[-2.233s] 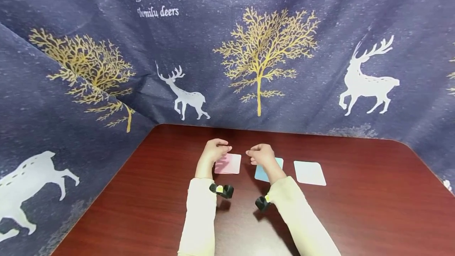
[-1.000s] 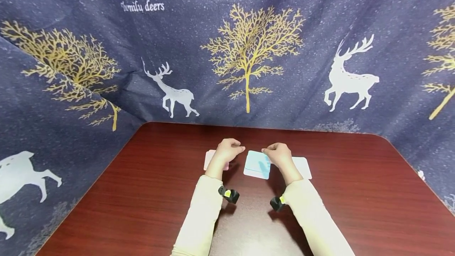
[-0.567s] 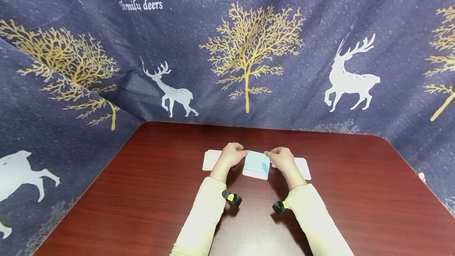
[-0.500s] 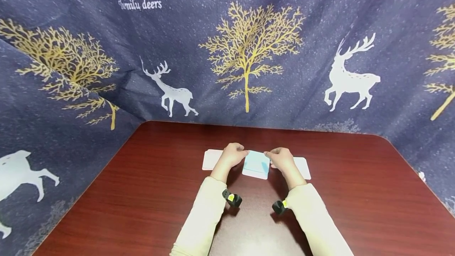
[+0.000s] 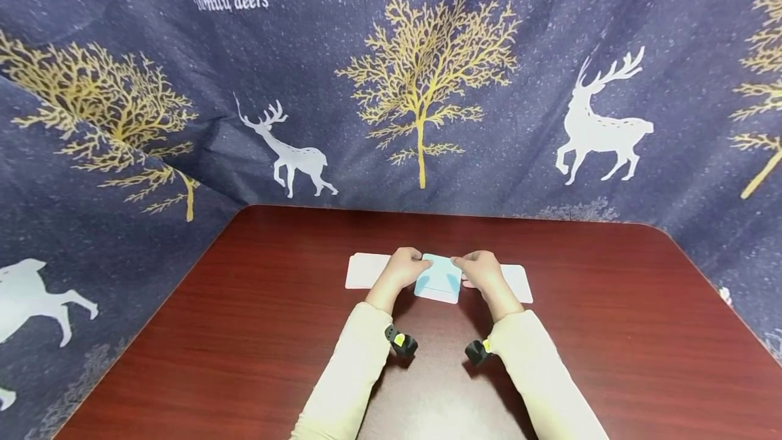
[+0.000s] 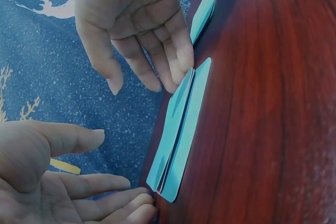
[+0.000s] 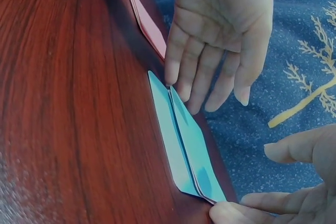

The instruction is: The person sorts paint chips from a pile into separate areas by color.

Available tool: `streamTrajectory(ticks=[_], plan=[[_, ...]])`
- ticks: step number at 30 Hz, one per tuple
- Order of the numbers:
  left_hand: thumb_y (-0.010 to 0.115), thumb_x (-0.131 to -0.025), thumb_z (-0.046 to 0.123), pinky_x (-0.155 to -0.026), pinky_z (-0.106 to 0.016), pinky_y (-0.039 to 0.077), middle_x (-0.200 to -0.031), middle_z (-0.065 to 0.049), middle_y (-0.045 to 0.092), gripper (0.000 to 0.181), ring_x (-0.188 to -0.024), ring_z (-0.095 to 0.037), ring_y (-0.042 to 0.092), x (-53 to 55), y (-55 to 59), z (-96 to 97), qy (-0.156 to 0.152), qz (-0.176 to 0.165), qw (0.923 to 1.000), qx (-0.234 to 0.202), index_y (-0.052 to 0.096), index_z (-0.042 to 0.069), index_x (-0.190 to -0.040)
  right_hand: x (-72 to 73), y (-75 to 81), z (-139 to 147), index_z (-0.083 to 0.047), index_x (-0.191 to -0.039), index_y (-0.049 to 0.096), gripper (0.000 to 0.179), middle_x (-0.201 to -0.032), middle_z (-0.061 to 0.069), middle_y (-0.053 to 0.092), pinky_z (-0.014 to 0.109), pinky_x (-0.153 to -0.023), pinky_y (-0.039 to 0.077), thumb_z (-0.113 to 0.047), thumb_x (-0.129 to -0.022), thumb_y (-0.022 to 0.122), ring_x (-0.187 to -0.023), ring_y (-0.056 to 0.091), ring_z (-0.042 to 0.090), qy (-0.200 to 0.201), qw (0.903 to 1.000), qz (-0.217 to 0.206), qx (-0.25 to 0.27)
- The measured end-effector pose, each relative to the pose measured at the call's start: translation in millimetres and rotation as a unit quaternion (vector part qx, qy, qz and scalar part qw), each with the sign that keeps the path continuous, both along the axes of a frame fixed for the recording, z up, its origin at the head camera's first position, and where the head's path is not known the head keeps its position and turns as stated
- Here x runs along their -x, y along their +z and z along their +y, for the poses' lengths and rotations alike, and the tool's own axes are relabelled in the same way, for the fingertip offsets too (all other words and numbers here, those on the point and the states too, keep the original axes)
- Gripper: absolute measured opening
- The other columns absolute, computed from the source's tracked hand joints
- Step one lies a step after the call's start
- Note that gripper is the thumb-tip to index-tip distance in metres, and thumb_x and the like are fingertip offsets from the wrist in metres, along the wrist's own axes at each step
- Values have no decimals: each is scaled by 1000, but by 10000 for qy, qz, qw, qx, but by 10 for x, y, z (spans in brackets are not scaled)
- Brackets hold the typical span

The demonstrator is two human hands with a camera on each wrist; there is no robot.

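A small pile of square light-blue cards (image 5: 438,276) lies on the table, the upper ones shifted away so that a lower one shows along the near side. My left hand (image 5: 404,269) is at the pile's left side and my right hand (image 5: 482,270) at its right. In the left wrist view the left hand (image 6: 63,171) has its fingertips at the cards' edge, thumb apart. From the right wrist view, the right hand (image 7: 294,182) likewise meets the opposite edge with loosely extended fingers. Shadows of the fingers fall on the top card.
Left of the blue pile lie pale cards (image 5: 366,271), which look pink cards (image 7: 147,24) in the right wrist view. Another pale card (image 5: 517,282) lies to the right. A dark blue printed curtain (image 5: 293,73) hangs behind the reddish-brown table (image 5: 293,331).
Both hands have moved right, the right one from the blue pile's left to its right. The left hand has left the pink cards and come to the blue pile's left edge.
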State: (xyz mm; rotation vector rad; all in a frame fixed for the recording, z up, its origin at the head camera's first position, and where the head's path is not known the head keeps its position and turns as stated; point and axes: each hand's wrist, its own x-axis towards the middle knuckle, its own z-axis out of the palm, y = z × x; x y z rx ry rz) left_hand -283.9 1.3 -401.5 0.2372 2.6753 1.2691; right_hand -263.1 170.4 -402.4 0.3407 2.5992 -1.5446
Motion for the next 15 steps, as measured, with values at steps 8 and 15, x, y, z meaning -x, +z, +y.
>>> streamTrajectory(ticks=[8,15], plan=[[61,-91,18,-89,-45,52,-127,-23,55,44,-114,-34,56,-2,-23,0,100,-688,9930,-956,54,-9,-125,-7,5,-3,15,-118,55,45,-118,30,56,32,-73,57,-22,-92,58,-97,63,34,25,9999,-29,113],[60,-92,18,-86,-44,53,-127,-23,55,45,-111,-34,57,11,-19,10,178,-808,9907,-1084,53,-9,-126,-6,17,-8,14,-118,55,45,-117,29,56,31,-74,57,-21,-92,58,-94,62,31,8,9999,4,171]])
